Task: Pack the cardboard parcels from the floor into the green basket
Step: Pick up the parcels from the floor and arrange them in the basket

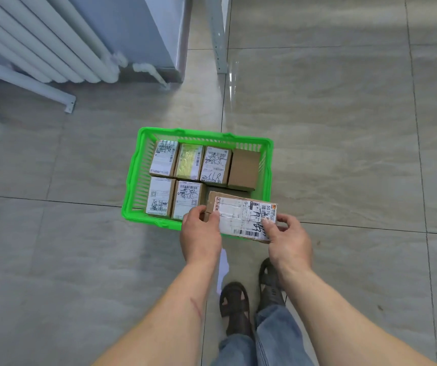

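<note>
Observed: the basket (133, 180) stands on the floor (53, 233) in front of the person's feet. Six parcels lie packed in it, four along the far row and two at the near left, all lying flat and close together. The near right corner of the basket shows a gap, partly hidden by the parcel in hand.

The parcel (241, 215) is flat and long, label up, held level above the near right corner of the basket. The left hand (200, 235) pinches its left short end, thumb on top. The right hand (290, 240) grips the right short end, thumb on the label and fingers curled round the edge. Both hands are grasping the parcel; neither is free.

Assessment: the step in hand is placing this parcel into the remaining gap. The parcel appears longer than the packed ones, and whether it fits the gap flat cannot be told from this view.

Recommended: keep the long side parallel to the near rim and lower the far edge in first against the brown parcel (243, 165). Slide it down without dragging the neighbours out of line. Let go only once it is seated. If it binds, stand it on edge rather than forcing the basket wall.
</note>
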